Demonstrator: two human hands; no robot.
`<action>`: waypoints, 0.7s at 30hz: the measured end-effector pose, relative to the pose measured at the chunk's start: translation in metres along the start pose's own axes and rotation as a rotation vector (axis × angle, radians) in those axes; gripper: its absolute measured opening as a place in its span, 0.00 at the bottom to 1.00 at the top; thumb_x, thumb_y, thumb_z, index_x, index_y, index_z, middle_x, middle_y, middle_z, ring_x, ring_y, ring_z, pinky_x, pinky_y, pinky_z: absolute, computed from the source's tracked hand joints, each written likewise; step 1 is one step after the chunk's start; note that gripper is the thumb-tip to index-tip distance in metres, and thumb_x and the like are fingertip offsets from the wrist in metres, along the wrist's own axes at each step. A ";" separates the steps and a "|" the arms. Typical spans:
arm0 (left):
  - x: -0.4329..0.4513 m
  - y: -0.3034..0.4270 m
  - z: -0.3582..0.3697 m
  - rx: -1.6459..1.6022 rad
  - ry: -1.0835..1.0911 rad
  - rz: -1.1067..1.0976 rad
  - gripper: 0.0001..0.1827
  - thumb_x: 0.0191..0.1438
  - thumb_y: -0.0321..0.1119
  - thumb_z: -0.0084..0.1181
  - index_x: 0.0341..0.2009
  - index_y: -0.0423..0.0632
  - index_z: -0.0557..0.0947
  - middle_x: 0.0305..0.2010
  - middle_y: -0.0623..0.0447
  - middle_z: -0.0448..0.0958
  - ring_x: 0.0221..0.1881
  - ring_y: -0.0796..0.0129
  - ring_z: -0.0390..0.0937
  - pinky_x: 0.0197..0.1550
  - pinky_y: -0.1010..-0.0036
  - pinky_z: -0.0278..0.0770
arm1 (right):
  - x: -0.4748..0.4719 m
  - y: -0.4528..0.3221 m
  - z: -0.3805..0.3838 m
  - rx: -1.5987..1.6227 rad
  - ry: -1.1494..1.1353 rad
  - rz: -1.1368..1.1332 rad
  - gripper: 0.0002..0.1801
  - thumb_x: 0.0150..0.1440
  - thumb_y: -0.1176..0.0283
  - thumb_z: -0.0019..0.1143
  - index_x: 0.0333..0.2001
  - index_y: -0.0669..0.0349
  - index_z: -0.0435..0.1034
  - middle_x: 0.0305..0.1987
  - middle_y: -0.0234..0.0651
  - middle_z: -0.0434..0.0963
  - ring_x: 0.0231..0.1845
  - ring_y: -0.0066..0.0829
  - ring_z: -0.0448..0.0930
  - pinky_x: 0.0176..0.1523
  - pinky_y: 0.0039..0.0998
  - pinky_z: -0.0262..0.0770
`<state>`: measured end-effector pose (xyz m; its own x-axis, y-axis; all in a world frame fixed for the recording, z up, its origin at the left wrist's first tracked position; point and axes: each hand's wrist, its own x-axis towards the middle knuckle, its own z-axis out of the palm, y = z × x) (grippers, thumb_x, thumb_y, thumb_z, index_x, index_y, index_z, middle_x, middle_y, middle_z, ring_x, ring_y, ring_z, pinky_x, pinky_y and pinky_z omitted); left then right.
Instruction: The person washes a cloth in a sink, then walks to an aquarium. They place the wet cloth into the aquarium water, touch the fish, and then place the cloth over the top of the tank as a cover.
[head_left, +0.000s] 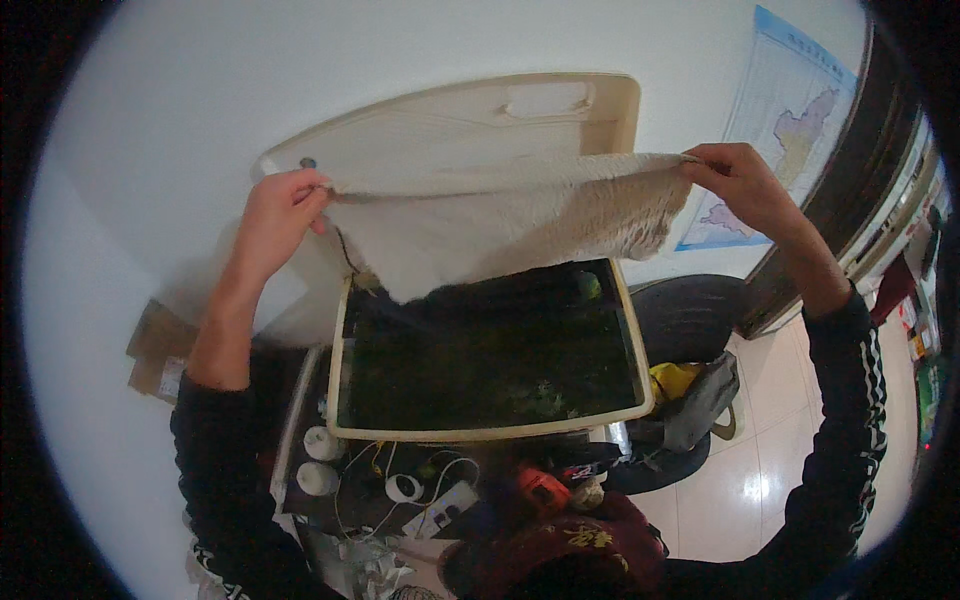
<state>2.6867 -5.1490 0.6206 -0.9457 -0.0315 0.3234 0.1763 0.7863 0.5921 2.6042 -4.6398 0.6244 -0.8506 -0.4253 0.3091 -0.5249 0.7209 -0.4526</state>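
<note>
Stretched between my hands is an off-white, crinkled cloth (465, 232), its lower edge hanging unevenly. My left hand (281, 206) pinches its upper left corner, and a thin dark cord hangs just below those fingers. My right hand (739, 184) grips the upper right corner between thumb and fingers. Under the cloth stands what looks like an aquarium with a cream rim (487, 434); the cloth hides its far edge. Dark greenish contents (480, 352) fill its opening. Behind the cloth, a cream lid (450, 124) with a rectangular cutout is raised against the wall.
A white power strip (441, 510), cables and two white round containers (317, 478) are in front of the tank. Cardboard (161, 352) is at left. A dark round object (690, 315) and a grey-and-yellow bundle (697, 401) are at right, below a wall map (787, 127).
</note>
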 end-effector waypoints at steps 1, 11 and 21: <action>-0.001 -0.004 -0.003 -0.018 -0.009 -0.005 0.11 0.61 0.31 0.53 0.45 0.38 0.81 0.29 0.52 0.80 0.20 0.75 0.72 0.24 0.77 0.69 | 0.001 -0.007 0.001 -0.002 0.001 -0.012 0.15 0.65 0.65 0.55 0.46 0.64 0.80 0.27 0.34 0.79 0.27 0.19 0.73 0.34 0.28 0.72; -0.004 -0.016 0.007 -0.397 -0.064 -0.355 0.16 0.67 0.39 0.50 0.51 0.42 0.79 0.25 0.50 0.79 0.15 0.76 0.70 0.19 0.78 0.65 | 0.011 -0.017 0.029 0.724 -0.073 0.296 0.20 0.67 0.65 0.50 0.58 0.67 0.71 0.32 0.34 0.81 0.28 0.23 0.82 0.33 0.22 0.82; -0.005 -0.047 0.032 -0.735 0.036 -0.265 0.19 0.68 0.39 0.48 0.56 0.40 0.72 0.49 0.39 0.82 0.44 0.58 0.84 0.41 0.72 0.81 | 0.030 -0.005 0.065 0.892 -0.099 0.231 0.17 0.69 0.68 0.47 0.55 0.69 0.70 0.45 0.41 0.82 0.45 0.28 0.85 0.50 0.28 0.84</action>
<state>2.6742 -5.1665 0.5677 -0.9743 -0.1913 0.1189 0.0929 0.1397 0.9858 2.5792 -4.6916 0.5817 -0.9141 -0.3981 0.0769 -0.1362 0.1230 -0.9830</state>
